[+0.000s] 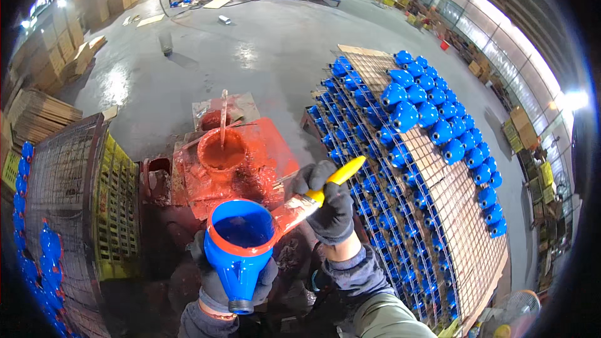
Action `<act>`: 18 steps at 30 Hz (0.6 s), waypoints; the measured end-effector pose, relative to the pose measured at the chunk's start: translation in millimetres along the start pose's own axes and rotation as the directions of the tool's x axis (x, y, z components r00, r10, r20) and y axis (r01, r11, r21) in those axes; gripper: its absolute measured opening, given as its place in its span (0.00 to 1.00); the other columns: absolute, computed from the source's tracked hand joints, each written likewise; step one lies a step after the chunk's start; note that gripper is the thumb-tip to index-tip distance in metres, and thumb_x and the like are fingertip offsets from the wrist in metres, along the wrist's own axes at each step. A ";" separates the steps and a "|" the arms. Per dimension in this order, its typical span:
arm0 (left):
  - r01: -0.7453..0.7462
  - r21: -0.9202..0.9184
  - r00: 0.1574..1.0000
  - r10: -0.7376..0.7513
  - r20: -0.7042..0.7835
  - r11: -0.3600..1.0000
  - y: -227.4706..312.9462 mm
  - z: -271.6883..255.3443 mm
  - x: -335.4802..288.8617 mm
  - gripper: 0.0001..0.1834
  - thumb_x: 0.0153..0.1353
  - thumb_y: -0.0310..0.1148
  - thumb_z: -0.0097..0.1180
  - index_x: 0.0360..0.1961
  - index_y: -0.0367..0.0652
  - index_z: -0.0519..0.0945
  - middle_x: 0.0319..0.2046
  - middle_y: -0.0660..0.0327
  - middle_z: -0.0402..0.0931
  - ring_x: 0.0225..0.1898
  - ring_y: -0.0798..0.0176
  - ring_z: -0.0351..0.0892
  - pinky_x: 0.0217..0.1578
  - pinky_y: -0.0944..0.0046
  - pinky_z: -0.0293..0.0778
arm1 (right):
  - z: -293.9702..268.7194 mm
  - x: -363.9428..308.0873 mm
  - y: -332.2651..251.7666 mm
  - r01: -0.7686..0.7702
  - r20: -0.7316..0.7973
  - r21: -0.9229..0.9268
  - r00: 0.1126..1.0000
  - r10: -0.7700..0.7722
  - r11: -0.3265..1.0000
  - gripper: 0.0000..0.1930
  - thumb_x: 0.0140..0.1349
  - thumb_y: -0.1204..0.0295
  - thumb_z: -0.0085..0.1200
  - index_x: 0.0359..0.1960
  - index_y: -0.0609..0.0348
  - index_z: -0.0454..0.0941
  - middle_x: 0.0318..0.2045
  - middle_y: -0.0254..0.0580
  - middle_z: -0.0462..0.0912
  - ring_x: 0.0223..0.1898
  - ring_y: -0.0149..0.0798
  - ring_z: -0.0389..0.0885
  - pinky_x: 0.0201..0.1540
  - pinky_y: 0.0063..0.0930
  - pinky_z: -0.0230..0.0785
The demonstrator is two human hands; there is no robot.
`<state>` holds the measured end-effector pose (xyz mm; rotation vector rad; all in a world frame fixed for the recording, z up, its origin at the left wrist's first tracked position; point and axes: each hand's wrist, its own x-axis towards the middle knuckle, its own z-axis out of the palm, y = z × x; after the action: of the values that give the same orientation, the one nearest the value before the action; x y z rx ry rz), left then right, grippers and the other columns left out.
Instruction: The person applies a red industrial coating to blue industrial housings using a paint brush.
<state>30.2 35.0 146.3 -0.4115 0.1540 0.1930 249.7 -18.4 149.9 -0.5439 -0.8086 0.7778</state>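
Note:
My left hand [216, 275], in a dark grey glove, is closed around a blue funnel-shaped metal casting [233, 263] from below. The casting's wide round mouth faces up, its rim coated red, and a threaded neck points toward me. In my gloved right hand [328, 203] is a paintbrush [344, 172] with a yellow handle. Its red-coated bristles touch the right side of the casting's rim. Just beyond stands an open pot of red paint [223, 150] with a stick in it, on a red-smeared stand [269, 141].
On the right, stacked wire racks [457, 213] carry many blue castings [405, 116]. Another wire rack [62, 194] with blue castings stands at left, beside a yellow crate [119, 206]. A fan [523, 303] is at lower right. Cardboard boxes [56, 50] line the far left.

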 end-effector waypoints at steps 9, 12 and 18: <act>0.142 0.272 0.972 -0.082 -0.220 0.952 -34.9 -19.1 1.3 0.40 0.57 0.58 0.55 0.64 0.44 0.66 0.45 0.56 0.66 0.39 0.57 0.67 0.40 0.57 0.67 | -32.3 10.4 19.3 -0.246 0.204 0.498 0.965 0.164 0.831 0.18 0.59 0.59 0.58 0.44 0.54 0.72 0.41 0.42 0.75 0.42 0.44 0.77 0.47 0.38 0.73; 0.274 -0.207 0.960 -0.280 0.000 0.939 -32.7 -30.8 2.6 0.59 0.43 0.73 0.62 0.69 0.48 0.59 0.66 0.49 0.62 0.61 0.43 0.69 0.61 0.42 0.68 | -29.6 11.8 29.0 -0.304 0.271 0.601 0.948 0.169 0.740 0.17 0.58 0.59 0.60 0.44 0.54 0.73 0.40 0.41 0.75 0.42 0.45 0.77 0.45 0.38 0.73; 0.410 -0.300 0.419 -0.470 -0.777 0.861 -57.8 13.7 23.0 0.22 0.64 0.51 0.56 0.26 0.42 0.76 0.16 0.64 0.63 0.22 0.66 0.71 0.23 0.65 0.73 | -28.7 4.8 34.6 -0.298 0.270 0.660 0.951 0.153 0.689 0.18 0.58 0.58 0.59 0.43 0.55 0.74 0.38 0.41 0.76 0.40 0.45 0.77 0.44 0.37 0.73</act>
<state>66.6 -7.8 176.5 -0.5736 0.9987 -0.5732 261.1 2.4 111.4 0.1304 -0.5608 1.3069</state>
